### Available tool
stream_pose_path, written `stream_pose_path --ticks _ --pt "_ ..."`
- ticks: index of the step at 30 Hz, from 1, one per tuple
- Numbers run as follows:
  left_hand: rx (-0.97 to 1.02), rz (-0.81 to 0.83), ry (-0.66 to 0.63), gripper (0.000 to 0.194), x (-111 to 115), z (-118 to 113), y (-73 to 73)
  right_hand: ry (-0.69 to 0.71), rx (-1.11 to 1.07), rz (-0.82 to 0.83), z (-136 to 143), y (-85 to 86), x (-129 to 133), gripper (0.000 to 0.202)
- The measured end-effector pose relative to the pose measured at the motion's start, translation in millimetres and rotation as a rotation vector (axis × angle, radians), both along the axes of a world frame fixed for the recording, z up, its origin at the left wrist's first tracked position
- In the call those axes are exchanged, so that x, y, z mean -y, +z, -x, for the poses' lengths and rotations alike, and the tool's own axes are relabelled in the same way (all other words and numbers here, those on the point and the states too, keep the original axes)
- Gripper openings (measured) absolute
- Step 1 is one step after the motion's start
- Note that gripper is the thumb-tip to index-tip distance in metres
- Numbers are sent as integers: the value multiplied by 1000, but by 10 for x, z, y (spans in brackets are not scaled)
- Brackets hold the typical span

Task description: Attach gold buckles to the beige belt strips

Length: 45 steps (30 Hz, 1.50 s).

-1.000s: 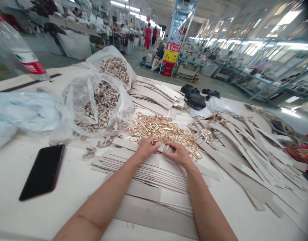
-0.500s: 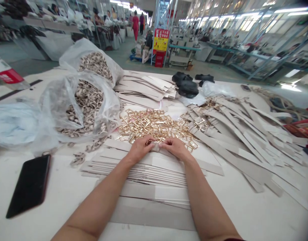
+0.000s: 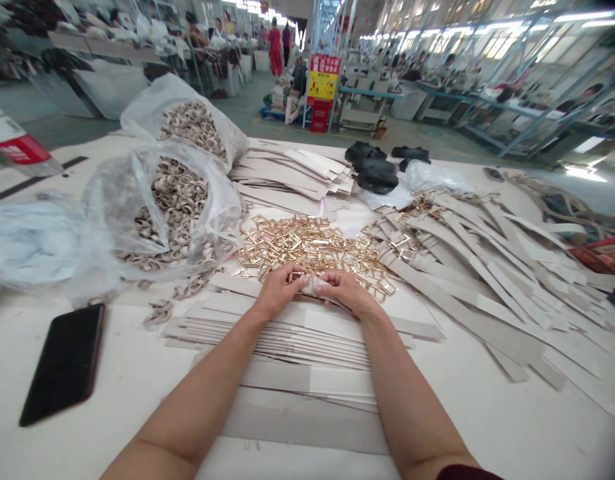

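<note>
My left hand (image 3: 280, 291) and my right hand (image 3: 346, 292) meet over the middle of the table, fingers closed. Pinched between them is a grey strap (image 3: 311, 287), bent upward at the fingertips; part of it runs under my right hand. A bit of gold metal shows by my left fingers, but I cannot tell whether it is held. Just beyond my hands lies a heap of gold rectangular buckles (image 3: 300, 243). Below them, under my forearms, flat grey straps (image 3: 307, 343) lie in overlapping rows.
Clear plastic bags (image 3: 215, 207) of small grey loops stand at the left, with loose loops (image 3: 160, 312) nearby. A phone (image 3: 62, 363) lies at the near left. Straps with buckles (image 3: 467, 267) fan out at the right. Black bundles (image 3: 375, 175) and more strips (image 3: 292, 170) sit behind.
My fingers have shifted slightly on the strap, and more of its bent part now shows between them. The right hand has moved a little. The view has shifted slightly.
</note>
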<state>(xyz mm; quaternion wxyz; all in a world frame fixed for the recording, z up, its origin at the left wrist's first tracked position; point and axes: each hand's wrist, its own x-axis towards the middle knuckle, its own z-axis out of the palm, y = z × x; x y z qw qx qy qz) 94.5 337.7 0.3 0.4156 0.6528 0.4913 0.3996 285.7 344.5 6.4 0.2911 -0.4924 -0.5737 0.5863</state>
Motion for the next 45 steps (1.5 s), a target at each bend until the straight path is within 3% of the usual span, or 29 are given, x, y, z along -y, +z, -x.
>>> stream_pose_path --ticks 3,10,12,17,22,26,29,32,35,37,40,42,45 --pt "86 82 -25 29 -4 -21 -29 58 23 0 -21 -38 0 33" --pt "201 245 -111 36 -8 -34 29 -73 24 -52 83 -10 47 41" --pt "166 147 -178 39 -19 -2 77 -75 1 -30 64 35 56 40" --pt "-143 -359 -336 55 -32 26 162 -44 -6 5 22 119 65 36" --pt "-338 -382 -309 34 35 -13 192 -3 -9 62 1 74 52 34" --pt "-443 -377 -257 31 72 20 255 -11 49 57 -38 25 21 36" --pt "-449 -368 -276 32 55 64 261 29 96 33 -56 85 35 39" --pt "-397 -269 -317 38 24 104 206 93 264 -43 -147 348 133 42" --pt "-322 -189 -309 44 5 123 128 69 602 -245 -458 824 225 45" --pt "-330 -182 -305 43 4 124 87 -1 855 -412 -830 1184 163 46" --pt "-412 -207 -356 33 9 121 58 -201 1233 -608 -1527 1655 -210 50" --pt "-445 -225 -377 29 9 120 55 -417 1430 -697 -1902 1867 -544 54" --pt "-458 -228 -387 27 5 124 62 -547 1411 -831 -1992 1905 -829 58"
